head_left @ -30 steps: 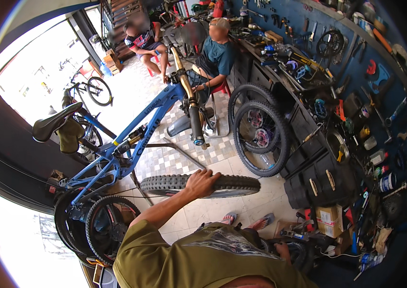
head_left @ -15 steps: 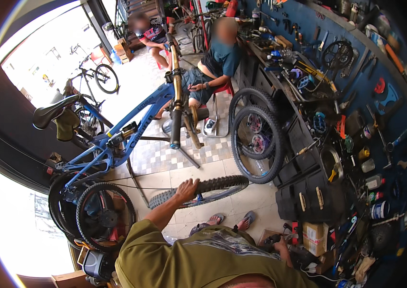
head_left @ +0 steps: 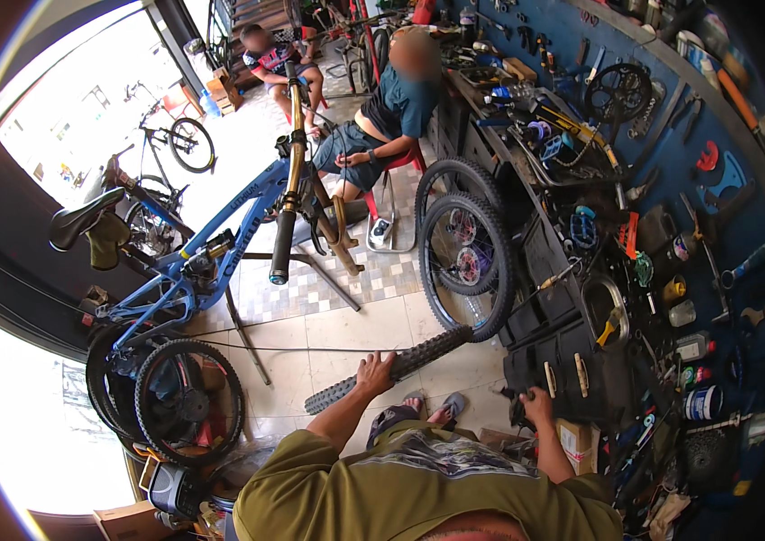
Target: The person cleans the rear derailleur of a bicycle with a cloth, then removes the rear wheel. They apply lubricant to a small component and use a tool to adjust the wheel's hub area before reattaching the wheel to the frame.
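Observation:
In front of me a bicycle wheel stands nearly edge-on, its knobby black tyre slanting up to the right. My left hand grips the top of that tyre, fingers wrapped over the tread. Off to the right, my right hand is closed around a small dark tool, whose exact kind I cannot make out. That hand is apart from the wheel, beside a black case with light handles.
A blue bicycle frame with handlebar hangs at left, its stand legs reaching the floor. Two wheels lean against the bench. One person sits near it, another farther back. Tools crowd the blue wall. A loose wheel stands left.
The wheel has turned from showing its rim and spokes to nearly edge-on, its right end raised. My left hand moved right with it. My right hand came up and forward with the dark tool.

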Demonstrator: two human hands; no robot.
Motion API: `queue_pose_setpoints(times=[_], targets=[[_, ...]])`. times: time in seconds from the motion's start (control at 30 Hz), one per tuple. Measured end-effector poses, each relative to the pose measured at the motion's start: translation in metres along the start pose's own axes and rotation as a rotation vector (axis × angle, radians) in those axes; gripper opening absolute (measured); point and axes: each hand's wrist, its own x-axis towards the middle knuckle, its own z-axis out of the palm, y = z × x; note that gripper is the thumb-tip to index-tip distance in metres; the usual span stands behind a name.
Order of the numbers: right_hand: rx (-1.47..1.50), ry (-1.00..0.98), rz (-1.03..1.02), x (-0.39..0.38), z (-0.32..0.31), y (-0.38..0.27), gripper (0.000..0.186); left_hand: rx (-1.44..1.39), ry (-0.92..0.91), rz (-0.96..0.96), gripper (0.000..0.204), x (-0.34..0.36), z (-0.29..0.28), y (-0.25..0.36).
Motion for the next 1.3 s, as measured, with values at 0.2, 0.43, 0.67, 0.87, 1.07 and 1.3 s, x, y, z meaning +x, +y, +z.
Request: queue_pose_setpoints(times=[0.2, 0.43, 0.67, 0.87, 1.07, 1.3], targets=[[0.103, 0.155, -0.026, 0.002, -0.013, -0.057, 0.042, -0.008, -0.04, -0.015, 0.069, 0.023, -0.028, -0.003], [0.102, 0.122, 0.055, -0.038, 0.001, -0.027, 0.036, 0.01, -0.087, 0.072, 0.07, 0.017, -0.026, 0.003], [0.174, 0.246, -0.125, -0.059, 0.016, -0.04, 0.034, -0.061, -0.162, 0.107, 0.077, 0.006, 0.005, 0.003], [0.508, 0.216, -0.367, -0.024, -0.051, -0.145, 0.03, 0.034, -0.163, 0.141, 0.081, 0.03, 0.014, 0.007], [0.555, 0.282, -0.354, -0.057, -0.126, -0.169, 0.035, 0.054, -0.23, 0.265, 0.078, 0.034, -0.017, 0.042], [0.825, 0.517, -0.221, -0.086, -0.167, -0.121, 0.044, 0.077, -0.25, 0.318, 0.078, 0.017, 0.018, 0.067]])
